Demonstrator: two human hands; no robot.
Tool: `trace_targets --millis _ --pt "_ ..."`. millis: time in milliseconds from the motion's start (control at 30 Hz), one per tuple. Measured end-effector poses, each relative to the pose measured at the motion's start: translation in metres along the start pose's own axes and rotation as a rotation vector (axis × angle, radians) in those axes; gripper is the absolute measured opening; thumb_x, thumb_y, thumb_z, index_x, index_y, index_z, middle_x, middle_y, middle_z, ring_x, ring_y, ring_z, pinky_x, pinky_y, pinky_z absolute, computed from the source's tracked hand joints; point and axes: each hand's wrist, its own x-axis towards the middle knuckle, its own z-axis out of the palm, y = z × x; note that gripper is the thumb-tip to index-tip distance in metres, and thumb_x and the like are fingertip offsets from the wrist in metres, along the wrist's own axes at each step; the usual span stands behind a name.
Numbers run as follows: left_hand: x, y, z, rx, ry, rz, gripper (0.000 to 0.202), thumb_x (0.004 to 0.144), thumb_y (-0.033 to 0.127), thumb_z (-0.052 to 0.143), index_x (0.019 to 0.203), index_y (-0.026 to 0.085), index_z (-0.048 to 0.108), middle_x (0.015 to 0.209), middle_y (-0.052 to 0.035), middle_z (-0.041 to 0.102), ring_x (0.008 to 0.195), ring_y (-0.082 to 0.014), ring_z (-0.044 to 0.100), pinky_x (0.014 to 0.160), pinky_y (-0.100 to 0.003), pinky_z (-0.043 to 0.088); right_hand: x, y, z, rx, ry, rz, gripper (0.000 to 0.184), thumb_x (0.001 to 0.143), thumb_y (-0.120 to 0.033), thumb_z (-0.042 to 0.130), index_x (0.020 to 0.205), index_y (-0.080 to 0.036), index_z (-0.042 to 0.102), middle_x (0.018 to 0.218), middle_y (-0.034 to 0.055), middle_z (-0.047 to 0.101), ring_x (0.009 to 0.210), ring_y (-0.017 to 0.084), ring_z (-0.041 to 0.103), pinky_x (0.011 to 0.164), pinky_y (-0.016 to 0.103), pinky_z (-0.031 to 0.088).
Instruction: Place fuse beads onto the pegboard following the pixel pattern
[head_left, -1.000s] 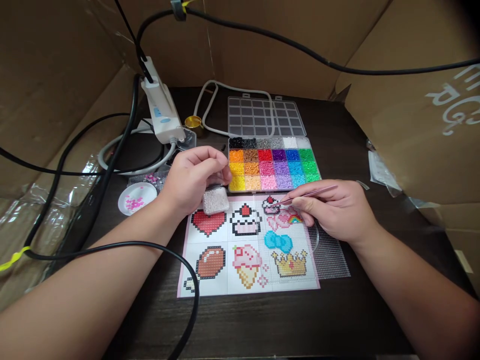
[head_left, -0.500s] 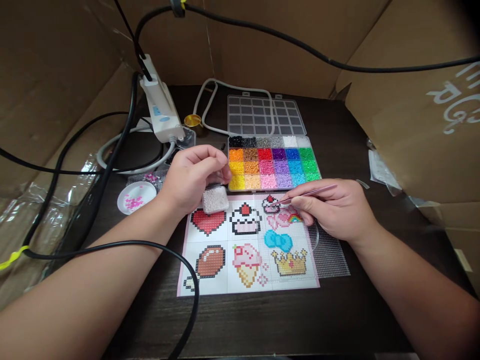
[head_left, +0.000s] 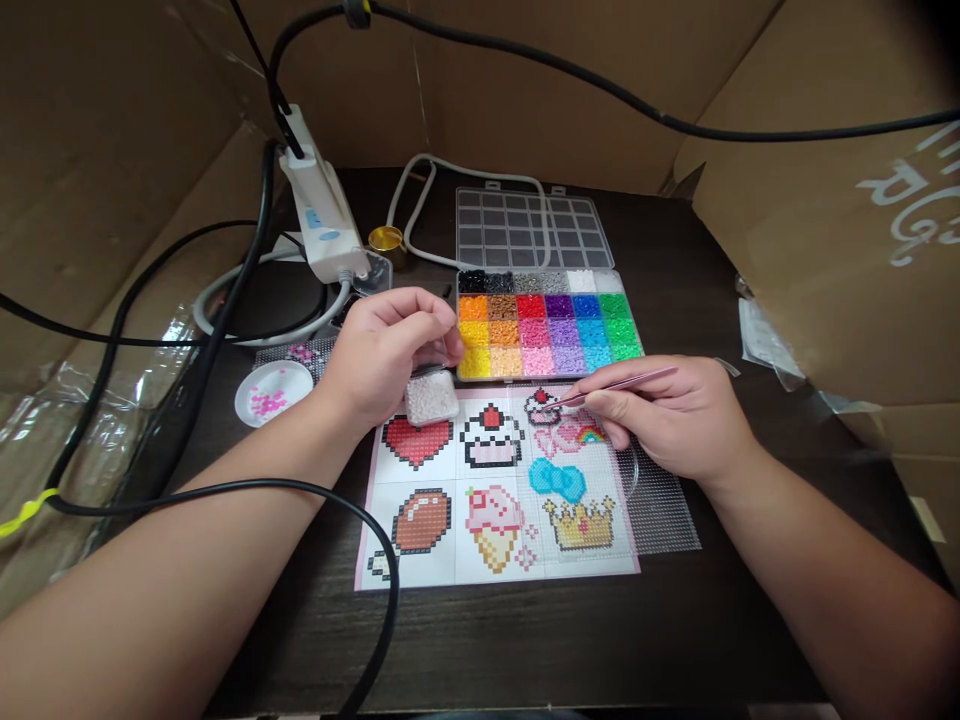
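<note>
Moved hardly at all since a second ago; only nudged the right hand (head_left: pixel 675 420) a hair toward the far side. Grips thin pink metal tweezers (head_left: pixel 615 385) with it, thumb and forefinger pinched shut on the shaft, other fingers curled under. Rests the tweezer tip on the small cherry-topped cake motif (head_left: pixel 541 405), just left of the fingertips.

Keeps the left hand (head_left: pixel 382 355) where it was, fingers bent and closed on the top of a small clear plastic box (head_left: pixel 431 398) filled with whitish beads. Holds that box just below the fingertips, well to the left of the tweezer tip, over the far edge of the sheet beneath.

Under and between both hands: a pink-bordered paper pattern sheet (head_left: pixel 420 560) of pixel pictures, heart, cupcake, ice cream, bow and crown among them. Over its right part and under the right hand, a clear square plastic pegboard (head_left: pixel 660 510).

Just beyond the hands and between them, a clear compartmented plastic bead organiser (head_left: pixel 547 330) with beads sorted by colour, its hinged lid (head_left: pixel 529 232) laid open farther back.

Left of the left hand, a small white round dish (head_left: pixel 274 395) with pink beads. Beyond that hand, a gold round cap (head_left: pixel 388 241) and a white corded plastic device (head_left: pixel 319 215). Across the left forearm, a black cable (head_left: pixel 315 495). Beneath everything, a dark wood-grain table (head_left: pixel 525 640); all around, brown cardboard walls (head_left: pixel 825 250).
</note>
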Motion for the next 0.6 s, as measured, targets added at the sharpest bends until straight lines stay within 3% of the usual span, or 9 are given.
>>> trace_targets --millis 267,467,600 --pt "0.001 0.001 -0.002 -0.007 -0.01 -0.011 0.006 0.074 0.02 0.066 0.069 0.018 0.065 0.062 -0.0015 0.068 0.056 -0.0129 0.064 0.057 -0.025 0.054 0.0 0.0 -0.003 0.062 0.019 -0.059 0.011 0.087 -0.021 0.071 0.088 -0.015 0.08 0.047 -0.0011 0.059 0.042 0.009 0.053 0.044 0.022 0.045" --pt "0.0 0.003 -0.003 -0.061 -0.037 -0.037 0.006 0.073 0.017 0.066 0.067 0.018 0.066 0.061 -0.0013 0.068 0.057 -0.012 0.064 0.056 -0.022 0.051 0.006 -0.002 0.006 -0.092 0.253 -0.186 0.011 0.086 -0.02 0.071 0.092 -0.015 0.08 0.05 -0.0016 0.061 0.044 0.008 0.054 0.045 0.019 0.046" --pt "0.0 0.002 -0.003 -0.06 -0.04 -0.023 0.007 0.074 0.016 0.066 0.067 0.017 0.066 0.061 -0.0011 0.068 0.057 -0.0115 0.064 0.056 -0.021 0.051 0.011 -0.003 0.012 -0.141 0.289 -0.176 0.012 0.086 -0.021 0.071 0.09 -0.015 0.081 0.052 -0.0006 0.062 0.044 0.008 0.055 0.043 0.019 0.046"
